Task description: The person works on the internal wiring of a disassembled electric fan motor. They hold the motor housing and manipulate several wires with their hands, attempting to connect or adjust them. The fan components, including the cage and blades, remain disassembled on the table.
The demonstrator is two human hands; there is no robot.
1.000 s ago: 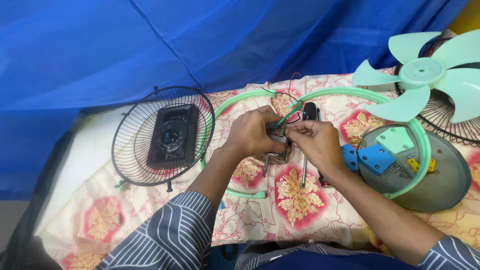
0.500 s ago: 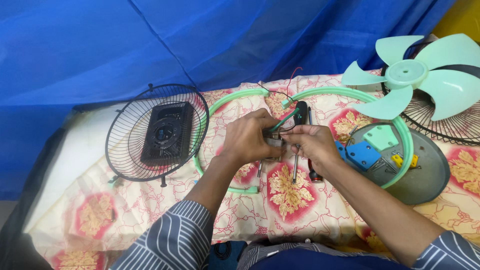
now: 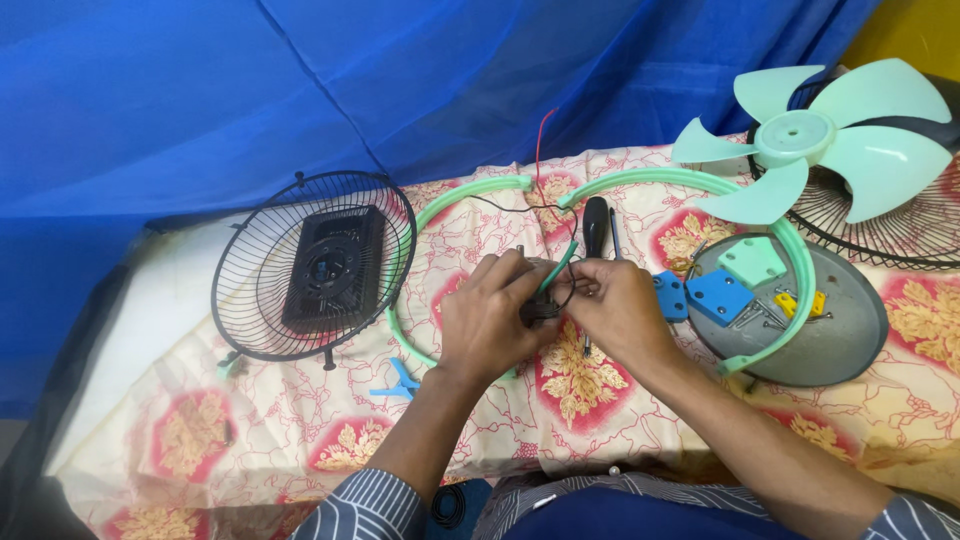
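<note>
At the centre of the frame a small dark part with thin wires (image 3: 543, 308) is pinched between the left hand (image 3: 487, 322) and right hand (image 3: 617, 312), held together over the floral cloth (image 3: 300, 430), with a black-handled screwdriver (image 3: 595, 227) just above them.

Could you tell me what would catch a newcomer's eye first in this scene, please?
At the centre, the left hand and right hand meet over a small dark part with wires above the floral cloth. A pale green fan blade lies at the upper right on a wire grille. A black wire guard lies at the left, before a blue sheet.
</note>
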